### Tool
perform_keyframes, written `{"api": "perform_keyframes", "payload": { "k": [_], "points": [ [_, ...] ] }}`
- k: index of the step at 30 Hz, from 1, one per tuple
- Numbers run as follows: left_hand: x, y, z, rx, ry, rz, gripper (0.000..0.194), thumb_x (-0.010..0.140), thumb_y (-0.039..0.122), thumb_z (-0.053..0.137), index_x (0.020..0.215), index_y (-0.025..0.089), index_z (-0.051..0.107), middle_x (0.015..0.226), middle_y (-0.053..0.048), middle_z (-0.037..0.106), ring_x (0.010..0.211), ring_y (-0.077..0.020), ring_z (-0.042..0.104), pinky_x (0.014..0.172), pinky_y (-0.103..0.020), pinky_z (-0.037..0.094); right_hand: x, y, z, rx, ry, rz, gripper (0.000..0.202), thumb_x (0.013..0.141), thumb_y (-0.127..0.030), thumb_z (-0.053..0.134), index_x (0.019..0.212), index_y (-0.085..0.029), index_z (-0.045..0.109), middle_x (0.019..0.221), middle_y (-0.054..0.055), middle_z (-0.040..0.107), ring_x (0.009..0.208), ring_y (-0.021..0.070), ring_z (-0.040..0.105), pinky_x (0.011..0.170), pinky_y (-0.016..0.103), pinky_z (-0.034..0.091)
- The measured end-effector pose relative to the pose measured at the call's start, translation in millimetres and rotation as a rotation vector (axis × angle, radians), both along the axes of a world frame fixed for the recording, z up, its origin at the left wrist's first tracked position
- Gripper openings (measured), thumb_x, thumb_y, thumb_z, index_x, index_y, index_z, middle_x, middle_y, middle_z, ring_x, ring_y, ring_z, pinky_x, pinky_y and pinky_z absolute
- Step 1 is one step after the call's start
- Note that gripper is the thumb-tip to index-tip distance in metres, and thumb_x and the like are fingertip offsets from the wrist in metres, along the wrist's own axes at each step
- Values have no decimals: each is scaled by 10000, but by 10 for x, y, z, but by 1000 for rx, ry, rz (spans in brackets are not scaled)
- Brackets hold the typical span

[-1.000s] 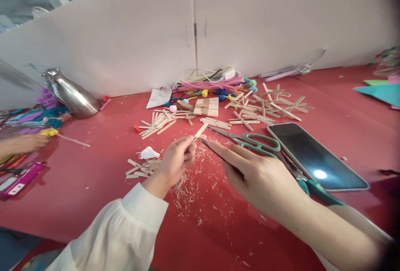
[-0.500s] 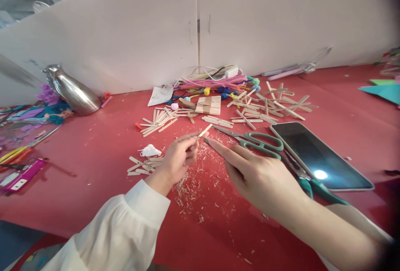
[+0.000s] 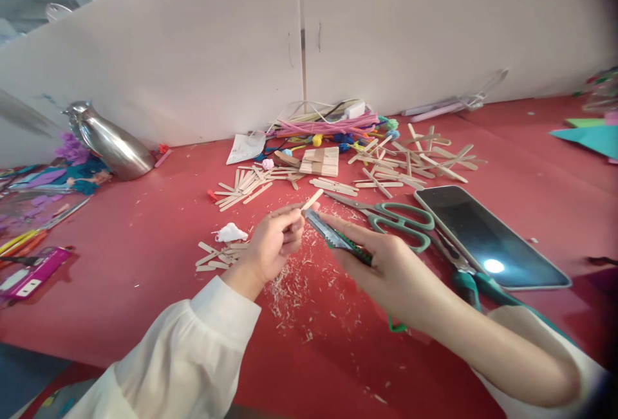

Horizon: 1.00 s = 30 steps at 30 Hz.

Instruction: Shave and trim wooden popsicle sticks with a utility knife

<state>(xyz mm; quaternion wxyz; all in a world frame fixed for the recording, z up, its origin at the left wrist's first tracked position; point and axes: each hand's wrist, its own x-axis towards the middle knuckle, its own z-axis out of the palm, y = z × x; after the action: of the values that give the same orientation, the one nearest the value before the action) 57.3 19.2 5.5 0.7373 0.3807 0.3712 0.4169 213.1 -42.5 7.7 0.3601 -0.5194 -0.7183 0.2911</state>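
Note:
Between the thumb and fingers of my left hand (image 3: 277,242) is a short wooden stick (image 3: 312,199), pointing up to the right. My right hand (image 3: 386,261) is closed around a green utility knife (image 3: 355,246). The knife's metal blade (image 3: 324,228) points up to the left, its tip at or very near the stick by my left fingertips. Wood shavings (image 3: 294,290) lie scattered on the red table (image 3: 193,329) below both hands. Green-handled scissors (image 3: 400,219) lie just beyond my right hand.
A phone (image 3: 487,239) and green-handled pliers (image 3: 466,277) lie right of my right hand. Loose sticks (image 3: 425,158), a stick bundle (image 3: 319,161) and pipe cleaners (image 3: 323,128) are at the back. A metal jug (image 3: 113,142) stands back left.
My right hand has turned, so the utility knife's blade and green body now show. My left hand keeps the stick in nearly the same place. The view has shifted slightly.

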Motion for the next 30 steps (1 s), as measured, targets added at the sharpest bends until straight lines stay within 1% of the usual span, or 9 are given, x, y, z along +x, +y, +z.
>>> {"api": "perform_keyframes", "payload": {
  "k": [5, 9, 12, 16, 19, 21, 24, 27, 30],
  "points": [
    [-19, 15, -3, 14, -58, -1, 83, 763, 147, 499, 763, 110, 574, 547, 53, 327, 410, -33, 205, 346, -136, 120, 28, 16, 58, 93, 6, -84, 434, 768, -185, 442, 1198, -191, 498, 880, 23, 659, 658, 121, 584, 611, 249, 471],
    [-11, 2, -47, 54, 25, -65, 100, 736, 171, 523, 780, 116, 594, 534, 52, 360, 409, -35, 213, 356, -150, 122, 57, 63, 116, -2, 131, -296, 133, 747, -307, 512, 801, -190, 543, 525, -46, 528, 420, 89, 460, 396, 208, 387],
    [11, -44, -67, 127, 165, -151, 100, 740, 193, 529, 789, 141, 598, 522, 49, 412, 401, -38, 250, 375, -167, 143, 81, 107, 136, -117, 254, -367, 193, 717, -363, 556, 668, -209, 450, 434, -80, 448, 339, 71, 396, 315, 188, 309],
    [6, -86, -58, 314, 362, -202, 136, 786, 227, 523, 877, 166, 604, 553, 41, 487, 438, -50, 366, 439, -179, 267, 126, 167, 105, -189, 256, -313, 166, 721, -344, 556, 706, -201, 472, 453, -63, 502, 358, 85, 447, 335, 197, 329],
    [-26, -75, -50, 495, 528, -213, 118, 803, 240, 536, 887, 169, 579, 677, 1, 593, 602, -97, 528, 579, -212, 387, 170, 215, 50, -143, 142, -314, 117, 720, -296, 546, 701, -196, 487, 474, -41, 535, 412, 106, 487, 389, 217, 365],
    [-47, -61, -55, 620, 646, -226, 94, 805, 227, 535, 864, 170, 580, 771, -25, 626, 709, -131, 571, 654, -244, 413, 192, 243, 8, -75, 43, -322, 89, 719, -278, 534, 710, -199, 495, 505, -35, 543, 440, 114, 492, 409, 226, 368],
    [-64, -51, -77, 782, 846, -217, 83, 798, 176, 518, 797, 174, 601, 782, -34, 623, 735, -160, 572, 652, -263, 415, 202, 265, -36, -37, -115, -309, 78, 722, -279, 521, 718, -202, 506, 509, -41, 513, 434, 112, 461, 401, 224, 341],
    [-71, -56, -95, 874, 1041, -183, 95, 765, 122, 525, 749, 169, 605, 778, -40, 589, 703, -165, 557, 628, -269, 408, 209, 247, -29, -57, -232, -256, 192, 726, -249, 500, 898, -194, 567, 595, -19, 570, 467, 117, 496, 412, 219, 353],
    [-79, -64, -95, 937, 1145, -203, 99, 766, 120, 521, 723, 160, 600, 794, -39, 553, 669, -152, 540, 628, -273, 401, 248, 163, 14, -78, -302, -177, 447, 739, -194, 464, 1185, -226, 474, 757, 1, 643, 550, 130, 568, 462, 221, 401]
  ]
}}
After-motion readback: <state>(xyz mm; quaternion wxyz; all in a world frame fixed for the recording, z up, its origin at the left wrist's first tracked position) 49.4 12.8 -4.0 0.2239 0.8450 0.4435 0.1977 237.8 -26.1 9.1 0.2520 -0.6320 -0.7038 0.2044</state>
